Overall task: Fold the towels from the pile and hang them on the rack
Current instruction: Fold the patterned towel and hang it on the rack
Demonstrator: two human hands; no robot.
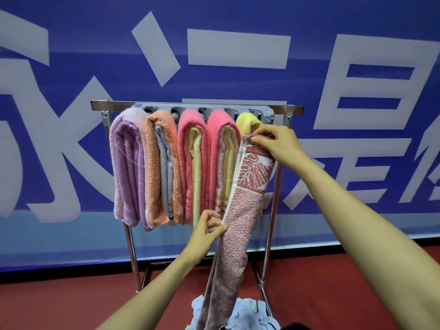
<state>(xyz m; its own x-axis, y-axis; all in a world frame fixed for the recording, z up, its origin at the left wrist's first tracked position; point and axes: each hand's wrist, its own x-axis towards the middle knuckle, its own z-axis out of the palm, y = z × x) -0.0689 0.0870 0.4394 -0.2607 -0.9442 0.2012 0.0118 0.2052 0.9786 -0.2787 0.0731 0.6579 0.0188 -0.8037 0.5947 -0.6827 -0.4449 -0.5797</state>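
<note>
1. Top pinch: right hand (273, 141), thumb and curled fingers closed on the upper end of the pink patterned towel (247, 194), just in front of the right end of the rack (190, 107).
2. Lower pinch: left hand (207, 228), fingers curled on the towel's left edge, roughly midway down the visible length.
3. Towel state: folded into a long narrow strip, slanting down and left between the two hands. Lower end trailing to the pile (247, 313) of pale blue cloth at the bottom of view; resting on it or just above, cannot tell.
4. On the rack, side by side: lilac towel (128, 163), orange towel (162, 167), pink towel (192, 163), second pink towel (221, 158), yellow towel (247, 121), the last partly hidden behind the strip and right hand.
5. Judged step: strip not yet draped; probably lining it up for hanging at the right end, beside the yellow one.
6. To do it well:
   - Keep the long edges matched under the left pinch; no twist along the strip.
   - Hold light tension between both pinches.
   - Lift the tail clear of the pile before draping.
   - Little room visible at the right end, so ease in without dragging neighbours.
   - Aim for hanging ends level with the others.
</note>
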